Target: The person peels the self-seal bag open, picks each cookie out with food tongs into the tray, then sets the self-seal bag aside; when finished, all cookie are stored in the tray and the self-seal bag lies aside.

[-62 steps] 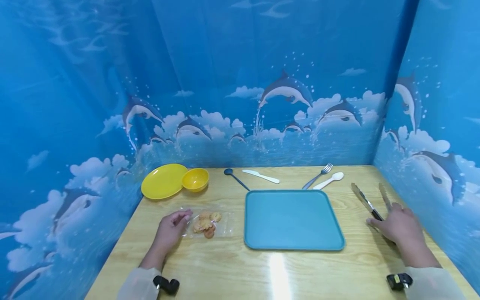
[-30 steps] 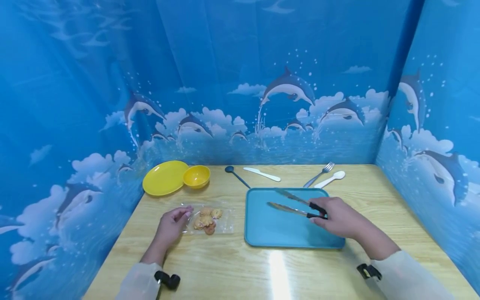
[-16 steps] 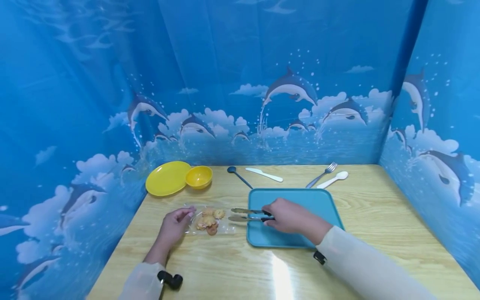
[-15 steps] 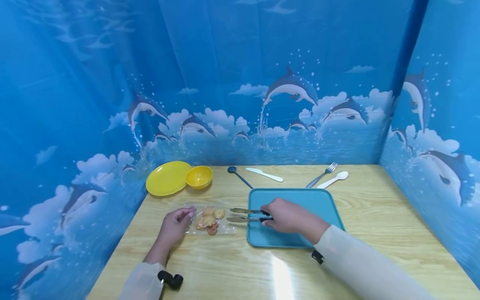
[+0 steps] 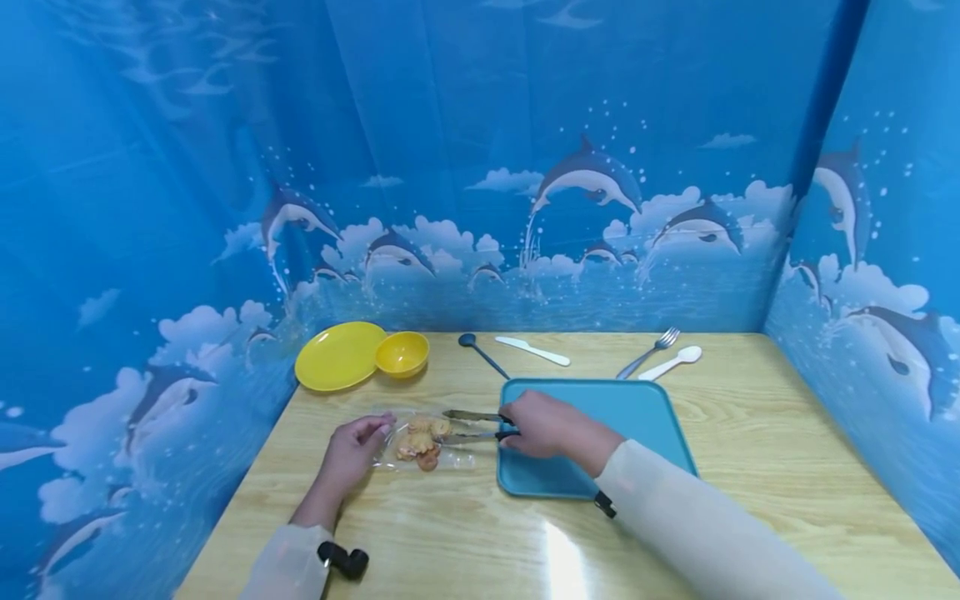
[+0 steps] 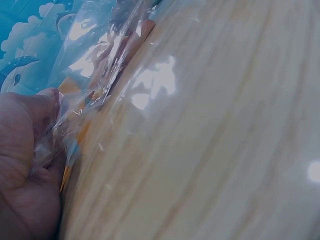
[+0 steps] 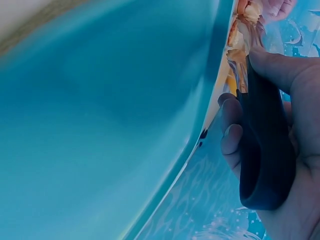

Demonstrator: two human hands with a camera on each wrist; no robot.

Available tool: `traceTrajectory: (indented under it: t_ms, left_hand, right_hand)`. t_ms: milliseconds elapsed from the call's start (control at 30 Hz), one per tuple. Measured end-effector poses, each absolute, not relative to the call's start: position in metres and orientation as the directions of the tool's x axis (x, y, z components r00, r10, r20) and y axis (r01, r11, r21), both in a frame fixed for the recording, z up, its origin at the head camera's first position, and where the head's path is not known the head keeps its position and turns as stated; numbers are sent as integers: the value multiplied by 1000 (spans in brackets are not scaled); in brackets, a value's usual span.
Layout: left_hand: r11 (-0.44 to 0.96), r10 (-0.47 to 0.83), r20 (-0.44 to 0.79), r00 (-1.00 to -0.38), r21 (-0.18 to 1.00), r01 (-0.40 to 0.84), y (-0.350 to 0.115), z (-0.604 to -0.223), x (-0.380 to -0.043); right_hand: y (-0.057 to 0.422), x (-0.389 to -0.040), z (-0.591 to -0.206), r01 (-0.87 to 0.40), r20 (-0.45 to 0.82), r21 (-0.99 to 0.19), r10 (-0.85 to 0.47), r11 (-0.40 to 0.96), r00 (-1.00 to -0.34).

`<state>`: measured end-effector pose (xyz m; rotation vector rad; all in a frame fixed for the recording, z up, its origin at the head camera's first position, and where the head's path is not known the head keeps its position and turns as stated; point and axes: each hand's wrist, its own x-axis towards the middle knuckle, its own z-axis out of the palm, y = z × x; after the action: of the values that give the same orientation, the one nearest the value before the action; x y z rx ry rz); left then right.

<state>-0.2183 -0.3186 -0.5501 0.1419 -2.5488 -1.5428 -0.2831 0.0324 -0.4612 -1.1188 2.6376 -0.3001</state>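
Observation:
Several cookies (image 5: pixel 415 443) lie on a clear plastic bag (image 5: pixel 461 460) left of the tray in the head view. At the bag's left edge, my left hand (image 5: pixel 351 454) pinches the plastic between thumb and fingers; crinkled film (image 6: pixel 75 107) shows there in the left wrist view. My right hand (image 5: pixel 551 425) grips metal tongs (image 5: pixel 476 416) by their black handle (image 7: pixel 267 145), above the left part of the teal tray (image 5: pixel 600 479). The tongs point left with their arms spread, and their tips overlap the right side of the cookies.
A yellow plate (image 5: pixel 337 358) and yellow bowl (image 5: pixel 402 357) stand at the back left. Behind the tray lie a dark spoon (image 5: pixel 486 357), a white knife (image 5: pixel 534 351), a fork (image 5: pixel 647 356) and a white spoon (image 5: pixel 670 364). Blue dolphin curtains (image 5: pixel 450 125) border the table.
My right hand has picked up the tongs at the table's right side and carried them left across the tray to the cookies. My left hand has stayed at the bag's edge.

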Motion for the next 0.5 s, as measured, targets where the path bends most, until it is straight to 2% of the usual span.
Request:
traceTrajectory:
  t_ms: [500]
  left_hand:
    - [467, -175, 68, -982, 884, -22, -317, -549, -219]
  right_hand:
    - [24, -286, -465, -665, -151, -263, -711, 699, -687]
